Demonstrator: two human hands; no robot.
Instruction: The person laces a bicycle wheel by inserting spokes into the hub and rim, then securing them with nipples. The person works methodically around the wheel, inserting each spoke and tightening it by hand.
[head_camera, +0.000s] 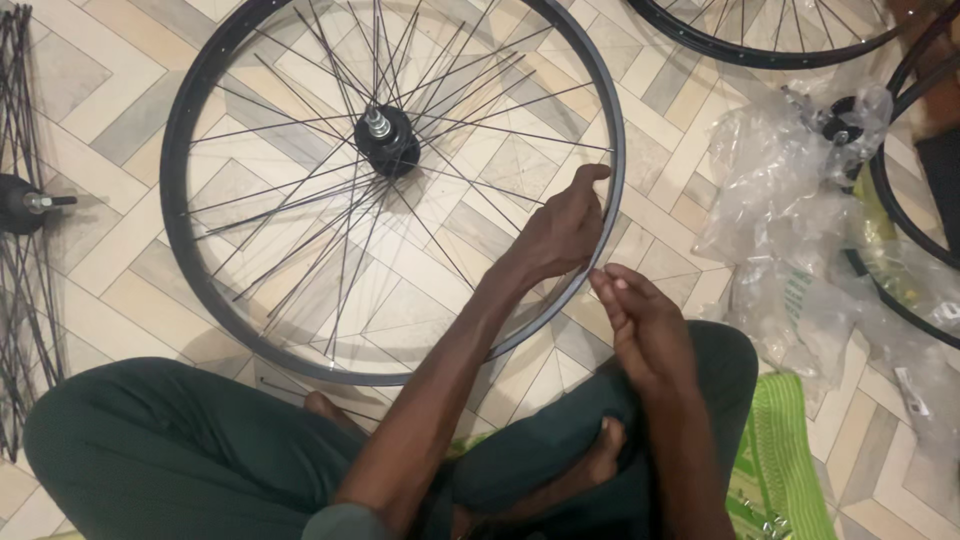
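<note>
A black bicycle wheel rim (190, 95) lies flat on the tiled floor, its thin spokes (300, 215) fanning out from a black hub (385, 140). My left hand (560, 230) reaches over the rim's right side, fingers curled around a spoke near the rim. My right hand (640, 320) hovers just outside the rim, fingers pinched together on something too small to make out. I sit cross-legged in dark green trousers (170, 450).
Another hub with loose spokes (25, 205) lies at the left edge. More black rims (760, 50) sit at the top right. Crumpled clear plastic bags (790, 210) cover the floor on the right. A green mat (780, 460) lies under my right knee.
</note>
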